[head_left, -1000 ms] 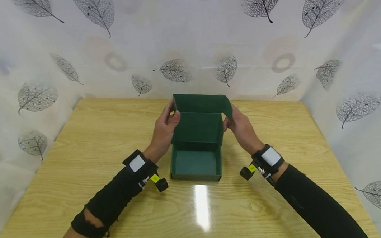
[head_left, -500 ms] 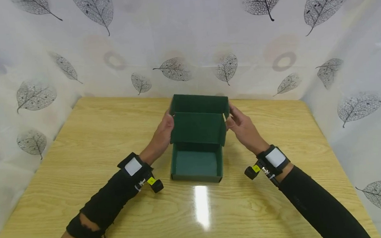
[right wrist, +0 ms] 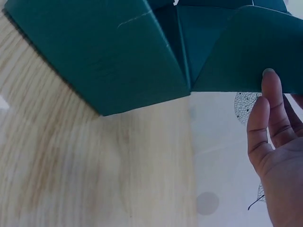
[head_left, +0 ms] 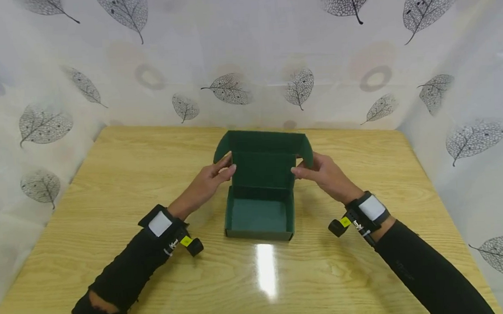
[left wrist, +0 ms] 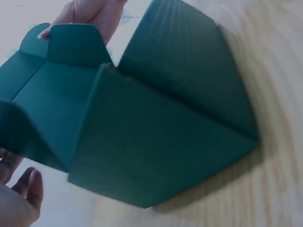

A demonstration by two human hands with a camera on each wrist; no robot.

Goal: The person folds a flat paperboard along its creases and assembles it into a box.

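A dark green cardboard box [head_left: 260, 236] stands on the table, its inside bare. The box lid [head_left: 262, 170] is raised behind it, with its front panel folded forward at the top and curved ears out at both ends. My left hand [head_left: 202, 185] holds the lid's left side, thumb and fingertips at the side flap [left wrist: 21, 127]. On the other side my right hand [head_left: 331, 176] pinches the lid's right edge, thumb toward the inside. In the right wrist view, its fingers [right wrist: 272, 101] lie against the outer face of the right side flap [right wrist: 251, 56].
The wood-grain table [head_left: 157, 147] reaches around the box on every side. A pale curtain with leaf prints [head_left: 254, 43] hangs behind and at both sides. A bright light reflection lies in front of the box.
Both hands have shifted outward and slightly down the lid's sides. The lid's front panel leans lower, and its ears now spread outward, the left one newly visible. The box base stays put.
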